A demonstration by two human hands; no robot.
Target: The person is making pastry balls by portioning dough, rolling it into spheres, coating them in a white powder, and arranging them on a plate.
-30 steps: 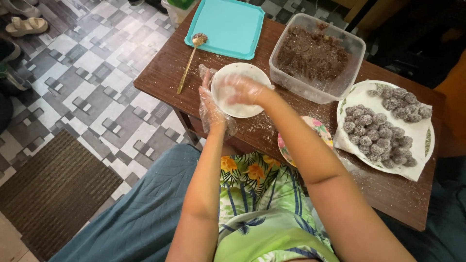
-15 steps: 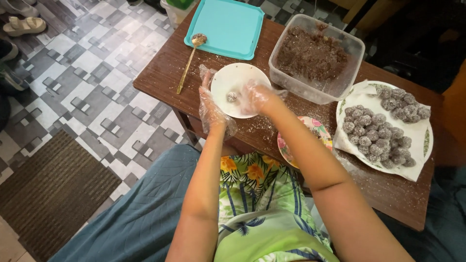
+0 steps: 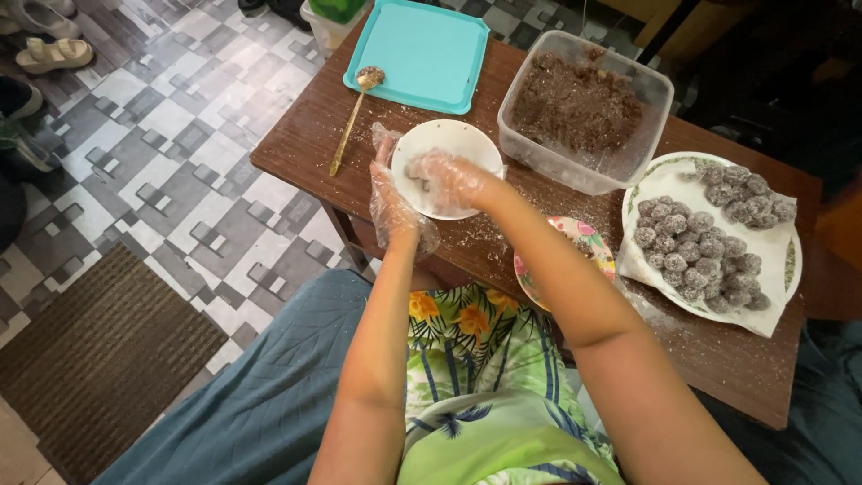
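The white bowl sits near the front left edge of the worktop, the gloved left hand cups its left side, and the gloved right hand reaches into it, fingers curled around something too small to tell.

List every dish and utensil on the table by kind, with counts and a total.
Bowl: 1
Plates: 2, the large plate and the floral plate
Clear tub: 1
Teal lid: 1
Spoon: 1
Total: 6
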